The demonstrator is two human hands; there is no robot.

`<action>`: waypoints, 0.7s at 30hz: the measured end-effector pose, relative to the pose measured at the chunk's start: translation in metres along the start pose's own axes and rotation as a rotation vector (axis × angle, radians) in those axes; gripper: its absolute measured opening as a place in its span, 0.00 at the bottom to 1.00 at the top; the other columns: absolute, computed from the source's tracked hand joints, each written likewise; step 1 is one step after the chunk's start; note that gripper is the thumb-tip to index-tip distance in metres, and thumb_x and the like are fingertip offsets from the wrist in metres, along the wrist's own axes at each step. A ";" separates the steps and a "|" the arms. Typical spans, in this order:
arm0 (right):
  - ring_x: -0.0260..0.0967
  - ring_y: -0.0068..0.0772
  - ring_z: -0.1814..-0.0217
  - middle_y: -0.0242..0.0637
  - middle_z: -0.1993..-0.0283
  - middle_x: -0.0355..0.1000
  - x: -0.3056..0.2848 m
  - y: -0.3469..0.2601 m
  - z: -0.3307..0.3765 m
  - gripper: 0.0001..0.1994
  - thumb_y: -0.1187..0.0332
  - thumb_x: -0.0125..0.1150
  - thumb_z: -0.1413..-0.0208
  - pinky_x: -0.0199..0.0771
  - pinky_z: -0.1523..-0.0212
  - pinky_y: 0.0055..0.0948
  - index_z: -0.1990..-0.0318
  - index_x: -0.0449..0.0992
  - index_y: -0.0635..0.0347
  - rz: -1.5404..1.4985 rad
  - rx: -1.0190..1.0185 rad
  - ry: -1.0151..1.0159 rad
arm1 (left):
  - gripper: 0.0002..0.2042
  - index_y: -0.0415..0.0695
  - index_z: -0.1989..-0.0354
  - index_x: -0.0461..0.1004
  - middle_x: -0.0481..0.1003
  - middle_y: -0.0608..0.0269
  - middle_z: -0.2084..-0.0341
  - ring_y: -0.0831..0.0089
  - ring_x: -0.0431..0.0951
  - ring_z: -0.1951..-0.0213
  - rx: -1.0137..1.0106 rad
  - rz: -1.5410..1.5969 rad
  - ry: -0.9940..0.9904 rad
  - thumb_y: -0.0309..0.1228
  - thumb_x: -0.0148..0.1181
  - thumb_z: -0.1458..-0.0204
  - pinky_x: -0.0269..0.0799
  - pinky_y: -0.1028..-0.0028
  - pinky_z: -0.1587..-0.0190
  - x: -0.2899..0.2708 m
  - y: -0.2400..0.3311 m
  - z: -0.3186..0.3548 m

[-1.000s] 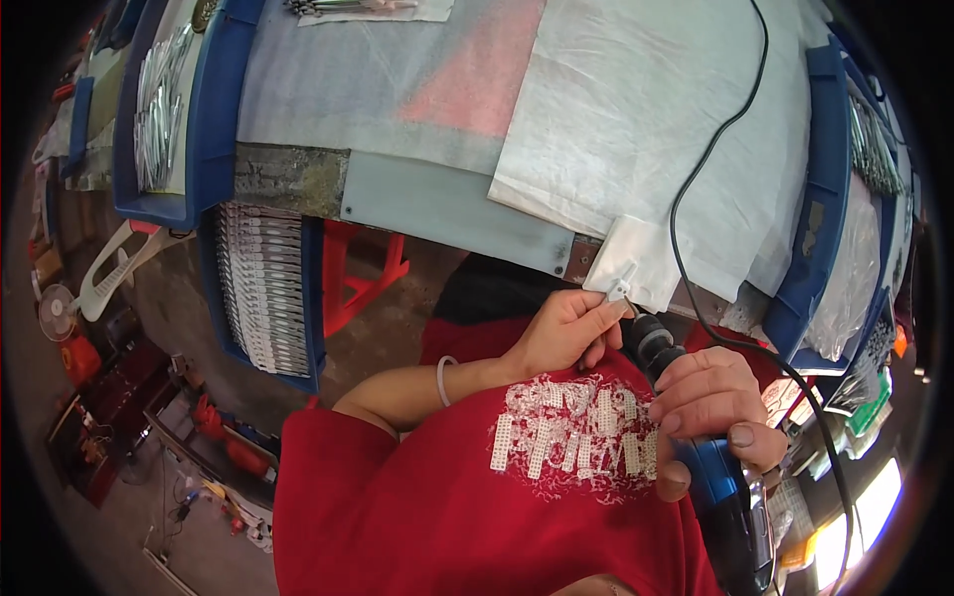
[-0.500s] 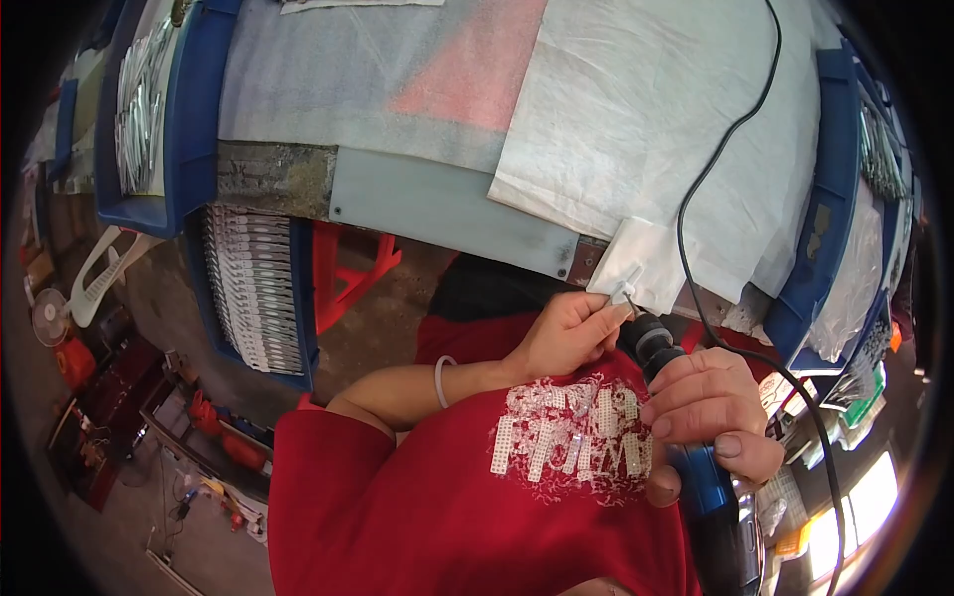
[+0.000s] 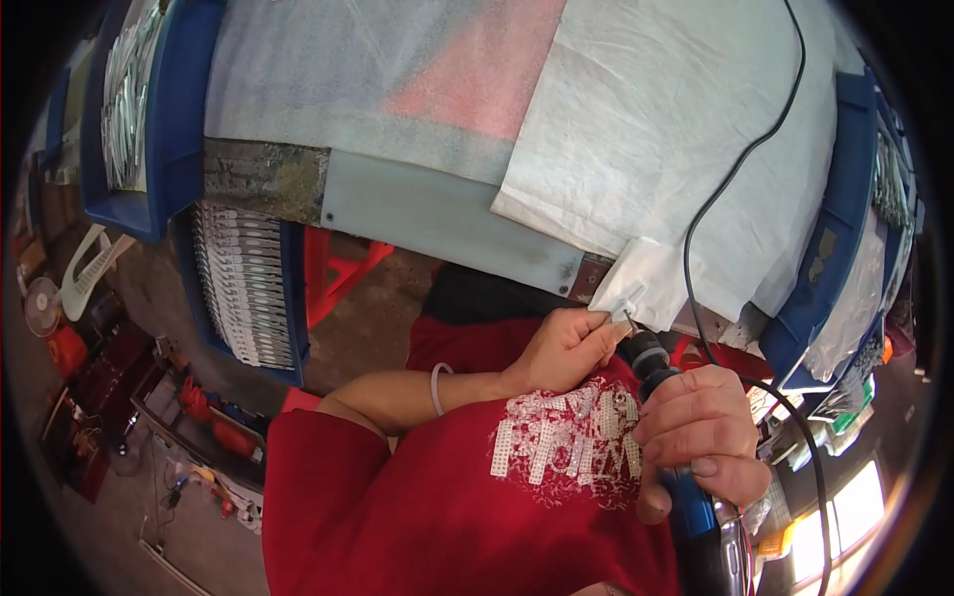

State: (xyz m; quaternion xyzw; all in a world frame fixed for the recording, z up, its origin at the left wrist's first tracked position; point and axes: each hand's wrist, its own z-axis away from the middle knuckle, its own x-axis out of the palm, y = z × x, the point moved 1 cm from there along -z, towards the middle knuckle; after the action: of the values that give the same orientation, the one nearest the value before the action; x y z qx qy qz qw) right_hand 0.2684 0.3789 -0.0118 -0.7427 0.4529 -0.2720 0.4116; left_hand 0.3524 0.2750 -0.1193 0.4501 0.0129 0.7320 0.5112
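At the edge of the worktop (image 3: 442,223), the left hand's (image 3: 564,350) fingers pinch a small pale piece (image 3: 628,299) over a white cloth (image 3: 658,283). The right hand's (image 3: 704,427) fingers wrap around a blue and black power tool (image 3: 693,507), its thin tip by the piece. A blue bin (image 3: 184,109) and red stool (image 3: 343,278) are at left.

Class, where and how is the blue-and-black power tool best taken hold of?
Probably around the tool's thick body, where the right hand wraps it, coming from the right: it slants up-left, leaving the dark front end uncovered.
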 end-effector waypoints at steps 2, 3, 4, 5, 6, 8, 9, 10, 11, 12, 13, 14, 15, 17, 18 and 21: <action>0.71 0.32 0.81 0.38 0.76 0.71 0.001 0.001 0.000 0.20 0.71 0.71 0.56 0.75 0.81 0.28 0.64 0.61 0.59 -0.009 0.003 0.001 | 0.12 0.36 0.56 0.75 0.67 0.78 0.79 0.91 0.60 0.77 0.012 -0.001 0.011 0.31 0.49 0.38 0.54 0.87 0.76 -0.001 -0.001 0.000; 0.71 0.32 0.81 0.38 0.77 0.71 0.001 0.002 -0.001 0.19 0.71 0.70 0.56 0.75 0.81 0.28 0.64 0.61 0.59 -0.016 0.004 0.004 | 0.12 0.36 0.56 0.75 0.67 0.78 0.79 0.91 0.60 0.77 0.012 -0.014 0.013 0.31 0.49 0.38 0.54 0.88 0.76 -0.001 0.000 0.001; 0.71 0.32 0.81 0.38 0.77 0.71 0.000 0.000 -0.003 0.19 0.71 0.70 0.56 0.75 0.81 0.28 0.64 0.61 0.59 -0.010 0.004 0.002 | 0.12 0.36 0.57 0.75 0.67 0.78 0.78 0.91 0.60 0.77 0.011 -0.026 0.006 0.31 0.49 0.38 0.54 0.88 0.76 0.000 0.001 0.001; 0.71 0.32 0.81 0.38 0.77 0.71 0.000 -0.001 -0.005 0.19 0.71 0.70 0.55 0.75 0.81 0.28 0.64 0.61 0.59 -0.010 0.020 -0.008 | 0.12 0.36 0.57 0.75 0.67 0.78 0.78 0.91 0.60 0.77 0.013 -0.025 0.000 0.31 0.49 0.38 0.54 0.88 0.76 0.001 0.001 0.000; 0.71 0.32 0.81 0.38 0.77 0.71 -0.001 -0.002 -0.008 0.19 0.71 0.70 0.55 0.75 0.81 0.28 0.63 0.61 0.59 -0.009 0.036 -0.017 | 0.11 0.36 0.57 0.75 0.67 0.79 0.79 0.91 0.60 0.77 0.016 -0.024 0.007 0.31 0.49 0.38 0.53 0.87 0.76 0.001 -0.001 -0.001; 0.71 0.32 0.81 0.38 0.77 0.71 -0.004 0.000 -0.005 0.20 0.71 0.70 0.55 0.75 0.82 0.28 0.62 0.61 0.59 -0.006 0.005 -0.042 | 0.11 0.36 0.58 0.75 0.66 0.79 0.80 0.91 0.59 0.78 0.026 -0.030 0.016 0.31 0.49 0.38 0.53 0.87 0.77 0.002 0.000 -0.001; 0.71 0.32 0.81 0.38 0.76 0.71 -0.005 -0.001 -0.004 0.20 0.70 0.70 0.55 0.74 0.82 0.28 0.62 0.61 0.59 -0.004 -0.020 -0.065 | 0.11 0.37 0.58 0.76 0.66 0.79 0.80 0.91 0.59 0.79 0.026 -0.034 0.011 0.31 0.49 0.38 0.53 0.87 0.77 0.002 0.001 -0.002; 0.71 0.32 0.81 0.38 0.76 0.71 -0.003 -0.001 -0.003 0.20 0.70 0.70 0.55 0.74 0.82 0.28 0.62 0.61 0.59 -0.010 -0.026 -0.068 | 0.11 0.37 0.59 0.76 0.65 0.78 0.81 0.91 0.58 0.79 0.028 -0.036 0.015 0.32 0.49 0.38 0.53 0.87 0.78 0.001 0.001 -0.001; 0.71 0.32 0.81 0.38 0.76 0.70 -0.001 -0.001 -0.003 0.21 0.70 0.70 0.55 0.75 0.82 0.27 0.61 0.60 0.59 0.004 -0.022 -0.051 | 0.11 0.37 0.59 0.76 0.65 0.78 0.81 0.91 0.58 0.79 0.034 -0.039 0.020 0.32 0.49 0.38 0.53 0.87 0.78 0.000 0.001 0.000; 0.71 0.32 0.81 0.38 0.76 0.70 0.001 -0.001 -0.002 0.22 0.69 0.70 0.55 0.75 0.83 0.27 0.60 0.60 0.59 0.018 -0.019 -0.034 | 0.11 0.37 0.60 0.76 0.65 0.78 0.82 0.90 0.58 0.80 0.041 -0.039 0.023 0.32 0.50 0.38 0.53 0.86 0.78 -0.001 0.001 0.001; 0.71 0.32 0.81 0.38 0.76 0.70 0.000 -0.004 -0.001 0.22 0.69 0.70 0.55 0.75 0.83 0.27 0.60 0.60 0.59 0.024 -0.021 -0.036 | 0.11 0.38 0.62 0.76 0.64 0.78 0.83 0.90 0.58 0.80 0.046 -0.037 0.015 0.32 0.50 0.38 0.53 0.86 0.78 0.000 0.003 0.000; 0.71 0.32 0.81 0.37 0.76 0.70 -0.001 -0.008 0.000 0.22 0.68 0.69 0.55 0.75 0.83 0.27 0.59 0.59 0.58 0.053 -0.004 -0.025 | 0.11 0.38 0.62 0.76 0.64 0.78 0.83 0.90 0.58 0.80 0.048 -0.037 0.010 0.32 0.50 0.38 0.53 0.86 0.78 0.003 0.006 -0.001; 0.71 0.32 0.81 0.37 0.75 0.70 -0.003 -0.011 0.000 0.23 0.68 0.69 0.54 0.75 0.83 0.27 0.58 0.59 0.58 0.083 0.013 -0.013 | 0.11 0.38 0.68 0.76 0.65 0.76 0.84 0.89 0.59 0.81 0.059 -0.017 0.025 0.32 0.51 0.39 0.54 0.84 0.80 0.005 0.010 -0.001; 0.70 0.30 0.81 0.34 0.76 0.69 -0.006 -0.012 0.003 0.24 0.63 0.67 0.52 0.73 0.82 0.26 0.54 0.58 0.57 0.108 -0.013 -0.049 | 0.13 0.38 0.73 0.75 0.66 0.75 0.86 0.89 0.61 0.82 0.069 0.003 0.047 0.32 0.52 0.40 0.56 0.83 0.81 0.007 0.011 0.001; 0.69 0.27 0.81 0.32 0.76 0.68 -0.006 -0.012 0.004 0.25 0.59 0.64 0.49 0.71 0.81 0.26 0.50 0.57 0.56 0.134 -0.039 -0.085 | 0.12 0.38 0.70 0.76 0.66 0.75 0.85 0.89 0.61 0.82 0.064 0.015 0.057 0.32 0.52 0.40 0.56 0.83 0.80 0.007 0.009 0.001; 0.71 0.31 0.81 0.37 0.75 0.70 -0.002 -0.010 0.002 0.24 0.66 0.69 0.53 0.75 0.83 0.27 0.57 0.58 0.57 0.089 -0.020 -0.047 | 0.11 0.38 0.68 0.75 0.65 0.76 0.84 0.89 0.59 0.81 0.044 0.029 0.053 0.32 0.51 0.39 0.55 0.84 0.80 0.005 0.010 0.002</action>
State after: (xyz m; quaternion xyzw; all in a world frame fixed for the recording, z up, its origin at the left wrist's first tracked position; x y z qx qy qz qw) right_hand 0.2739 0.3845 -0.0043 -0.7321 0.4784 -0.2315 0.4260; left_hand 0.3461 0.2739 -0.1102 0.4419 0.0358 0.7505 0.4901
